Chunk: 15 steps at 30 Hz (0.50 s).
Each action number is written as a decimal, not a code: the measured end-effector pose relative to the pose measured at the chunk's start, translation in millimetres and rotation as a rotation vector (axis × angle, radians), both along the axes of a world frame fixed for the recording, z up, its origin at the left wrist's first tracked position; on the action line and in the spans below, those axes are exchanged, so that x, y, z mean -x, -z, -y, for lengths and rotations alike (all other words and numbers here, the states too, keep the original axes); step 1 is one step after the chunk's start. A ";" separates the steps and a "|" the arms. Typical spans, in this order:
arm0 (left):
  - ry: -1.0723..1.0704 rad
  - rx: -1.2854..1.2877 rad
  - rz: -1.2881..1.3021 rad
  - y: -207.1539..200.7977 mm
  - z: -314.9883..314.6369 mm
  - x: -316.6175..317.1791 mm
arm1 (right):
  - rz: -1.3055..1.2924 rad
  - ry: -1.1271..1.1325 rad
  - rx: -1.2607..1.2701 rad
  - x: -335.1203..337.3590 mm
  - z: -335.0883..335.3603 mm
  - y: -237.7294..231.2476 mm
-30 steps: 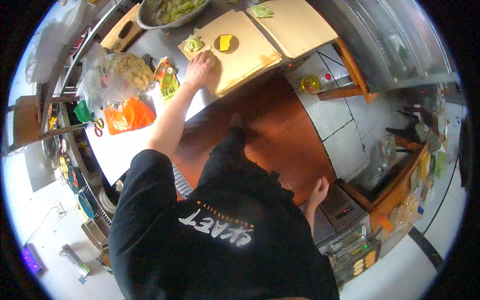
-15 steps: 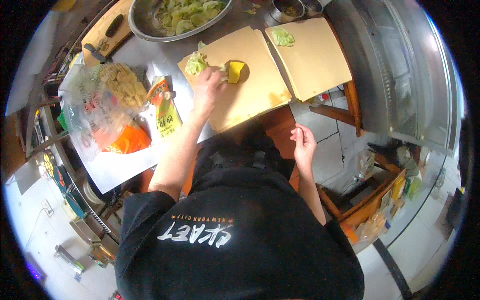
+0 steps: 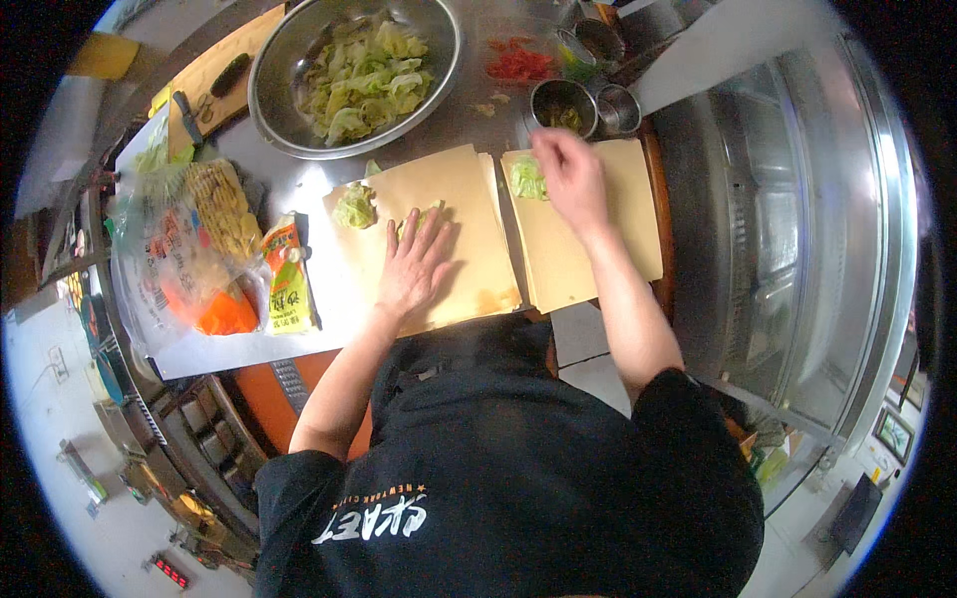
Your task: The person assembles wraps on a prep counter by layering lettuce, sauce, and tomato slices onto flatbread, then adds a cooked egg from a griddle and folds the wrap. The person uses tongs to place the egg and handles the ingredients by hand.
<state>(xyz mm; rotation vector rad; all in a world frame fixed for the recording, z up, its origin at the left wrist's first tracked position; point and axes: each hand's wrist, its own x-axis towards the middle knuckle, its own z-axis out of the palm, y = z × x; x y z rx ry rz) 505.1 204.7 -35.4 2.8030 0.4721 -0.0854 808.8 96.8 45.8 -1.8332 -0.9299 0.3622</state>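
Note:
My left hand (image 3: 412,271) lies flat with spread fingers over a piece of lettuce (image 3: 431,213) on the left stack of tan paper (image 3: 478,269). Whatever lies beneath its palm is hidden. Beside it, a crumpled lettuce leaf (image 3: 354,206) rests near the stack's left edge. Over the far part of the right paper stack (image 3: 613,264), my right hand (image 3: 576,182) hangs with its fingers curled inward; what they hold, if anything, is hidden. It is next to another lettuce leaf (image 3: 527,176) and just nearer than a metal pot of greenish pieces (image 3: 564,108).
A large metal bowl (image 3: 439,112) holds cut lettuce. Red shreds (image 3: 520,62) sit in a clear container at the back. At left are plastic bags of food (image 3: 184,249), a yellow-green sauce pouch (image 3: 288,284), and a cutting board (image 3: 242,92) with a cucumber and a knife.
My right hand has risen from beside my waist to above the right paper stack. My left hand has flattened and spread; the yellow square and brown round no longer show. The view has shifted.

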 end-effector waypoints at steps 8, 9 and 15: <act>-0.076 0.160 0.082 -14.4 -0.1 2.6 | 0.611 -0.205 0.572 -138.5 -160.2 69.8; -0.105 0.215 0.121 -16.9 -0.7 4.1 | 0.638 -0.260 0.659 -146.3 -171.6 74.8; -0.220 0.238 0.279 -30.4 4.6 8.4 | 0.714 -0.425 0.951 -161.2 -191.3 64.1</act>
